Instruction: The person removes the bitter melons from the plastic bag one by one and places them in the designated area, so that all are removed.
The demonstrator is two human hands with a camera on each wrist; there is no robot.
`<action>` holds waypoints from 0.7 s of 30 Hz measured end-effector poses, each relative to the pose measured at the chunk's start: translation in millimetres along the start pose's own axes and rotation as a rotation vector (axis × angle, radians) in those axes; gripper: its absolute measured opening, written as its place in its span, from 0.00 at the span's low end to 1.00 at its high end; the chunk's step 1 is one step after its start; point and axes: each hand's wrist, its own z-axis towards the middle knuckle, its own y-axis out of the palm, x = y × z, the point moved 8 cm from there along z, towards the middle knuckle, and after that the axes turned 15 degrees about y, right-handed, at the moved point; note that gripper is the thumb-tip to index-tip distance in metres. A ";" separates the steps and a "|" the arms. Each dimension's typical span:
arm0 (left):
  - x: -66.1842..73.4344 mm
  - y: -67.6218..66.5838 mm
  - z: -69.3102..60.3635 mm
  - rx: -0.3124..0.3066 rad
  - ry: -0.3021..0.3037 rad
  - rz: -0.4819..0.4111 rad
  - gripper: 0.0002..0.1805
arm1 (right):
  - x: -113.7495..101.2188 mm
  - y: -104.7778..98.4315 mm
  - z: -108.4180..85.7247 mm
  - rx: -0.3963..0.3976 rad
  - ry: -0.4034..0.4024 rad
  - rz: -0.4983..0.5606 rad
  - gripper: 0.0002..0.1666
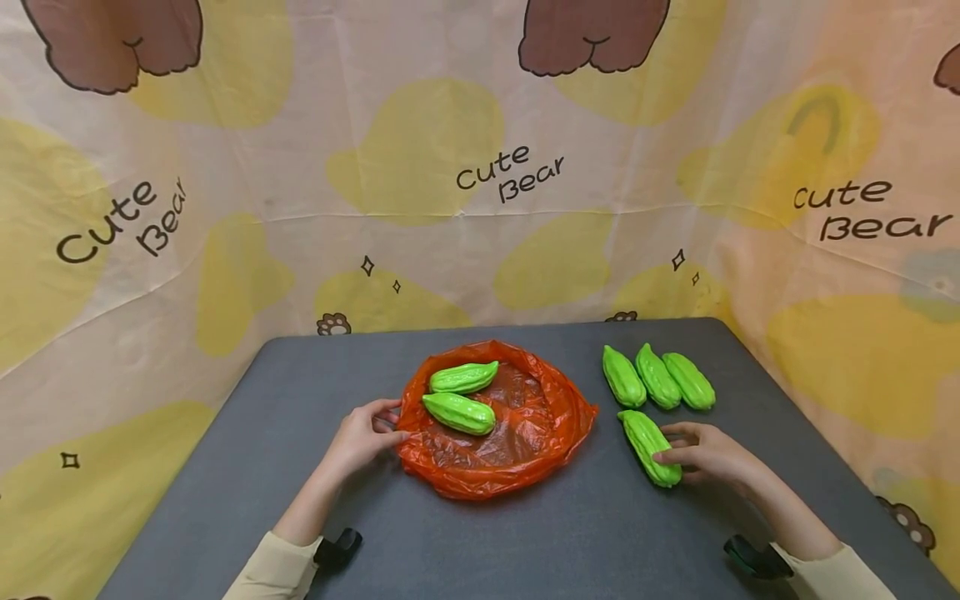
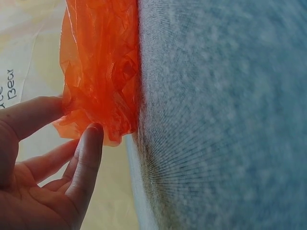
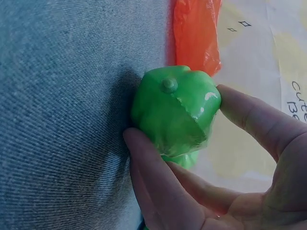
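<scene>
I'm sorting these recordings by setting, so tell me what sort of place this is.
Probably a makeshift indoor recording setup: a printed "Cute Bear" sheet screens off a grey table, which bears an open red bag and green gourd-like pieces.

I hold, at my one o'clock, a glossy, ridged gourd (image 1: 647, 446); at twelve, a shiny, crinkled plastic bag (image 1: 491, 485); the worktop (image 1: 540, 550), matt, cloth-like.
</scene>
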 end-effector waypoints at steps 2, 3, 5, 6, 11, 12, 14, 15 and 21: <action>-0.3 -0.2 0.2 0.006 0.000 0.002 0.31 | -1.0 -0.3 0.2 0.014 -0.008 -0.001 0.46; -0.4 -0.2 0.3 0.007 0.000 0.004 0.31 | -1.4 -0.6 0.3 0.021 -0.011 -0.002 0.46; -0.5 0.1 0.3 0.007 0.000 0.006 0.31 | -2.3 -1.1 0.4 0.032 -0.019 -0.016 0.45; -0.6 0.2 0.3 0.007 0.001 0.008 0.31 | -2.7 -1.4 0.3 0.037 -0.022 -0.026 0.45; -0.2 -0.1 -0.1 0.012 0.007 0.015 0.31 | -3.6 -2.1 0.7 0.035 -0.035 -0.058 0.45; 0.0 -0.2 -0.1 0.013 0.009 0.016 0.31 | -3.8 -2.2 0.7 0.033 -0.036 -0.059 0.45; 0.5 -0.3 -0.2 0.012 0.012 0.018 0.31 | -3.9 -2.4 1.0 0.030 -0.035 -0.058 0.45; 0.5 -0.3 -0.2 0.012 0.012 0.019 0.31 | -4.1 -2.3 1.0 0.028 -0.037 -0.061 0.45; 0.3 -0.4 -0.3 0.012 0.007 0.016 0.31 | -5.5 -1.7 0.2 0.026 -0.038 -0.060 0.45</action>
